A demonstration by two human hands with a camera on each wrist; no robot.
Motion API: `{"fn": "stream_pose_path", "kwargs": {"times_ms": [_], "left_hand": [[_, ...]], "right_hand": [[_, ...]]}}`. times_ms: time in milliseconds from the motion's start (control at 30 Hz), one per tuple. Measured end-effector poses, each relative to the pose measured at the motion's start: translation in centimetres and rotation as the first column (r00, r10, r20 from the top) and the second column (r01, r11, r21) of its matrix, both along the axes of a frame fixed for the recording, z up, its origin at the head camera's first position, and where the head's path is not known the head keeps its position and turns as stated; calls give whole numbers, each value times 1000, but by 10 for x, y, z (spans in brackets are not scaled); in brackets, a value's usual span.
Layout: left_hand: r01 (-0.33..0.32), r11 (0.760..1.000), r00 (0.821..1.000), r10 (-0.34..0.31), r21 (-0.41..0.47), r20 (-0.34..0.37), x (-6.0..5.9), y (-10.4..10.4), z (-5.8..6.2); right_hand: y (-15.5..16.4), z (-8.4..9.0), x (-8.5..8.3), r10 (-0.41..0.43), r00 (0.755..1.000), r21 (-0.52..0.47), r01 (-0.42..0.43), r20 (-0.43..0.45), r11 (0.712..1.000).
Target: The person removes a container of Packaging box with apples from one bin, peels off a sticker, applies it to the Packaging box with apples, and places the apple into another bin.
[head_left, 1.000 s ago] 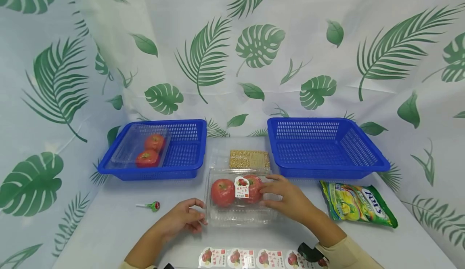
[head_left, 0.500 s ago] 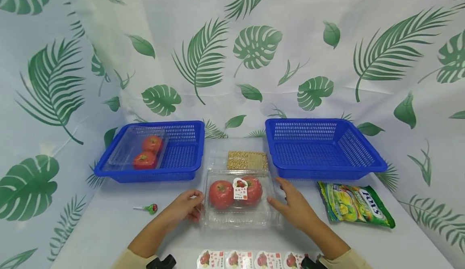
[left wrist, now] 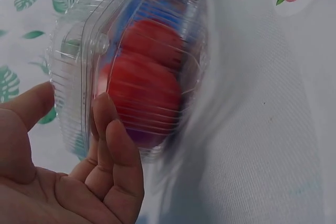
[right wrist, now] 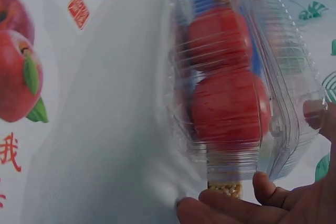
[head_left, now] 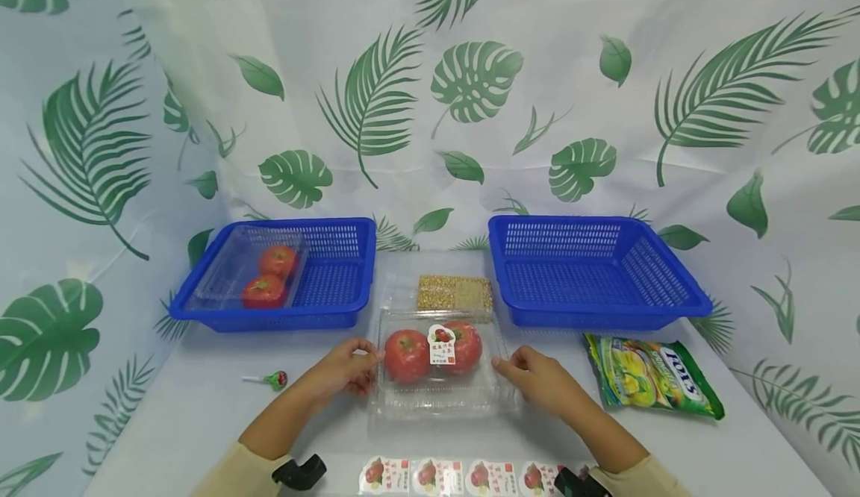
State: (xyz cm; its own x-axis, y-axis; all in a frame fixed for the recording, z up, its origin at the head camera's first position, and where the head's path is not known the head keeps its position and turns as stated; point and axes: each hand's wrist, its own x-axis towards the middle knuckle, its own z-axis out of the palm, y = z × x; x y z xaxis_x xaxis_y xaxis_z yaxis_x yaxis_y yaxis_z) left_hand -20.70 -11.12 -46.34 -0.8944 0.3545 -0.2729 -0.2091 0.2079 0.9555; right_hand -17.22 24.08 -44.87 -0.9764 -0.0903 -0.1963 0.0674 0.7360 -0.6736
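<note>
Clamshell box [head_left: 440, 366] between left hand [head_left: 343, 372] and right hand [head_left: 540, 381], baskets [head_left: 598, 273] behind, stickers [head_left: 463, 476] in front.

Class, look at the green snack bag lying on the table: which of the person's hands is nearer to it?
Right. The right hand grips the clear box's right edge, just left of the snack bag; the left hand holds the box's far side.

You have two blue baskets [head_left: 272, 273] [head_left: 598, 269], two clear clamshell boxes [head_left: 440, 400] [head_left: 228, 277] with two tomatoes in each, one label on the nearer box, four loose stickers [head_left: 470, 476], one lollipop [head_left: 272, 380], one candy bag [head_left: 652, 385] and one grain bar [head_left: 455, 293].
</note>
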Motion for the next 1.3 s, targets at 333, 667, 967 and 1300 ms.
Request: {"fn": "stream_pose_path", "kwargs": {"times_ms": [333, 667, 967, 1300], "left_hand": [[38, 998, 998, -41, -56, -46, 11, 2, 7], [95, 990, 992, -103, -103, -76, 11, 0, 7], [65, 998, 997, -65, -4, -41, -1, -8, 11], [182, 975, 980, -190, 126, 57, 4, -10, 7]], "right_hand": [[7, -2, 2, 65, 994, -365, -29, 86, 930], [12, 6, 2, 3, 989, -505, 73, 149, 860], [25, 16, -3, 135, 983, -559, -45, 122, 828], [16, 16, 2, 297, 952, -600, -194, 78, 776]]}}
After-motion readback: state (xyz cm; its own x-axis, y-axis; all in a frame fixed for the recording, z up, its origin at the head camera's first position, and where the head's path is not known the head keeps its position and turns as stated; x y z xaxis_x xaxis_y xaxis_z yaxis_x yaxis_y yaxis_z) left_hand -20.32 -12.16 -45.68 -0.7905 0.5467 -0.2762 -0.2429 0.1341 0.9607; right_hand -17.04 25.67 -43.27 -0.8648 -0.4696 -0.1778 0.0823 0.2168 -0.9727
